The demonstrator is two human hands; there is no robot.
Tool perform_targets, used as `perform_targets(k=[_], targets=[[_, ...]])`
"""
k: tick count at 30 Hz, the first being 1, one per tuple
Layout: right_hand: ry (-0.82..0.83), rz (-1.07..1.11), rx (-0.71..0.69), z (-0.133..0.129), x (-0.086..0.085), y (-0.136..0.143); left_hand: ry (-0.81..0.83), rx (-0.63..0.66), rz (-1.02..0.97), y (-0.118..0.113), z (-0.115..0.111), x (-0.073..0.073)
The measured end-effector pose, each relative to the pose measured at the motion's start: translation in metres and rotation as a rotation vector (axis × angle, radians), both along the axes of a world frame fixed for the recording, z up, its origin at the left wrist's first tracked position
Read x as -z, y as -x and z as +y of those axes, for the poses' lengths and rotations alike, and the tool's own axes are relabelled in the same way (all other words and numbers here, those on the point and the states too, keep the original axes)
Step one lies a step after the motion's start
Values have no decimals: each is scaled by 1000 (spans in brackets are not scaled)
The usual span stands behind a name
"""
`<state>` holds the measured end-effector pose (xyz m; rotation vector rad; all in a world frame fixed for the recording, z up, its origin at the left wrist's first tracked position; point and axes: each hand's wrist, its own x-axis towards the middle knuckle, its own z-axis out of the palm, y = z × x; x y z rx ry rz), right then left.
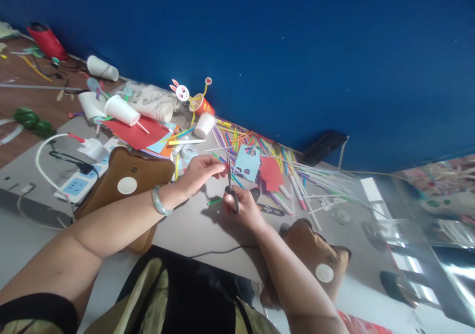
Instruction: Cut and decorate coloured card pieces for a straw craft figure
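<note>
My left hand [202, 174], with a pale bangle at its wrist, pinches a small red piece [225, 167] at the middle of the view. Black-handled scissors [232, 193] are in my right hand [243, 208], my fingers wrapped round the handles. The blades point up, away from me, beside the red piece. Whether they touch it is too small to tell. Just beyond the scissors lie a light blue sheet with cut-out holes [247, 164] and a red paper scrap [271, 173].
Colourful sticks [297, 188] spread to the right. Paper cups [121, 110], red paper [143, 132] and a power strip [79, 185] lie left. Brown cushions [126, 170] flank my arms. A blue wall [260, 52] rises behind the table [185, 230].
</note>
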<state>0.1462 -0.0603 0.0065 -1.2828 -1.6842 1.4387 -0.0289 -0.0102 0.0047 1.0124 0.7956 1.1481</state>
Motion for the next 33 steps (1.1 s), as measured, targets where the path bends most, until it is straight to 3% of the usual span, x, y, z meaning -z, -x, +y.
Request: perform_targets(k=[14, 33], targets=[[22, 14, 13, 0, 1, 0, -20, 39, 21, 2, 0, 0], [17, 20, -3, -1, 2, 0, -58, -42, 35, 2, 1, -1]])
